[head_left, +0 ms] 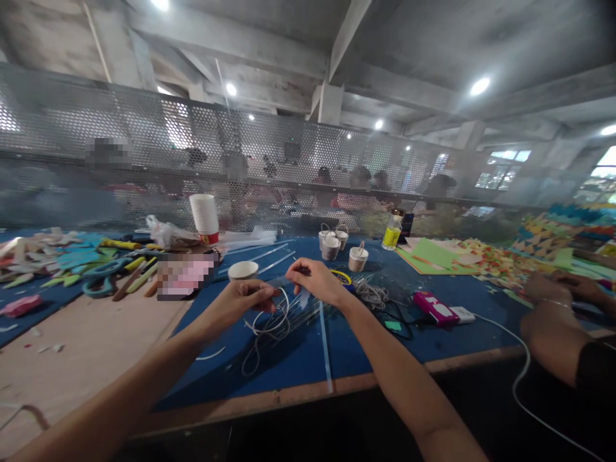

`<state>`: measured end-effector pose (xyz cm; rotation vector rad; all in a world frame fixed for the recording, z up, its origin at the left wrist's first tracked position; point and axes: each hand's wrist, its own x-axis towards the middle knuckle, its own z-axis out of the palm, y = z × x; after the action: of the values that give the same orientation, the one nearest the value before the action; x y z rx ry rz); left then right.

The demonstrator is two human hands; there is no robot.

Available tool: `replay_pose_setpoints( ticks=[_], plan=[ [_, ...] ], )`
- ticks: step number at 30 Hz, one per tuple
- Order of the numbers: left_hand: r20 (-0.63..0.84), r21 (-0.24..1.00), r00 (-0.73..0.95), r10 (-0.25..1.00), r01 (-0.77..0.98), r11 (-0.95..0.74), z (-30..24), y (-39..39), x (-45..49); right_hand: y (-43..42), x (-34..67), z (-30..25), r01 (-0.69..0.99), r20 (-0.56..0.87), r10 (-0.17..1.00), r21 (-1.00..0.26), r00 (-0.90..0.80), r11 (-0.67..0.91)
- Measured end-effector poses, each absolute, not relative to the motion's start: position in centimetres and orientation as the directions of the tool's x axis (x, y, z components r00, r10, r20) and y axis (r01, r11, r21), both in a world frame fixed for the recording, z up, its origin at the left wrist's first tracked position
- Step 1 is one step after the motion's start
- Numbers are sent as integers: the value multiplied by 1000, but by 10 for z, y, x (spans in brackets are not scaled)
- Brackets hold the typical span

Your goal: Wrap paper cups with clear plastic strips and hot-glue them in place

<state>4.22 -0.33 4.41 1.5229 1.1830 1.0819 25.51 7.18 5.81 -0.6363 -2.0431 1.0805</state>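
Note:
My left hand (245,298) and my right hand (315,279) are raised just above the blue mat (308,359), both pinched on a thin clear strip (283,283) stretched between them. A loop of white wire (269,327) hangs from the left hand's fingers and trails down onto the mat. Under the hands lie several clear thin rods (308,311). One long clear strip (326,350) runs toward the table's front edge.
A small white bowl (243,270), a stack of paper cups (205,217), little white buckets (332,244), a yellow bottle (392,232), a pink device (433,308) with a white cable and scissors (103,277) lie around. Another person's arms (558,314) rest at the right by coloured paper (481,256).

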Motion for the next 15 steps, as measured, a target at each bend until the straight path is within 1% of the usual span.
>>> replay_pose_setpoints(
  ticks=[2,7,9,11,13,15],
  plan=[
    [119,957,173,978,242,-160,44,-5,42,68,253,58,78,351,682,-855,-642,514],
    [163,904,191,968,365,-224,44,-9,49,56,250,58,117,303,641,-842,-705,527],
    [173,877,193,966,416,-240,41,-10,51,55,250,58,94,307,613,-841,-728,533],
    [151,865,190,970,449,-223,37,-10,50,57,250,57,66,343,607,-833,-717,549],
    [136,866,199,971,451,-214,34,-10,47,61,250,57,62,380,630,-824,-678,564],
    [127,852,217,968,476,-218,32,-11,46,66,249,55,47,390,657,-838,-645,544]
  ],
)
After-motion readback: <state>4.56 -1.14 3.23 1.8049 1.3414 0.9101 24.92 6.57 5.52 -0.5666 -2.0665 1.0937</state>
